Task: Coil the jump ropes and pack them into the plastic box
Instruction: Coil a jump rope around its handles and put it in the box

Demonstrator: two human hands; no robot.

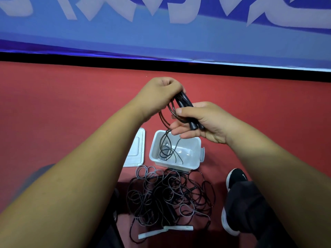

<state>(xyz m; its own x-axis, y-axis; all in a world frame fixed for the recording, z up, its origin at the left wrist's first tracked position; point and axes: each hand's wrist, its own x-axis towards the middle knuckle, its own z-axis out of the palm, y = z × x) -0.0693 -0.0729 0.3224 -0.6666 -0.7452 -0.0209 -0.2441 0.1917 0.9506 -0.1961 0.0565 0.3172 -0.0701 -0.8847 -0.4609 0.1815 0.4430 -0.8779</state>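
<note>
Above the plastic box [194,159] I hold a black jump rope [184,104]. My left hand [161,94] grips the upper ends of its two black handles along with loops of the cord. My right hand [198,122] holds the lower ends of the handles, thumb on top. The rope's loose cord [168,149] hangs down into the open white box. A tangled pile of black and grey jump ropes [168,196] lies on the red floor in front of the box, with white handles [166,230] at its near edge.
The box's lid [136,149] lies flat on the floor just left of the box. My right foot in a black shoe [234,178] rests to the right of the pile. A blue banner wall [161,33] with a black base strip stands behind.
</note>
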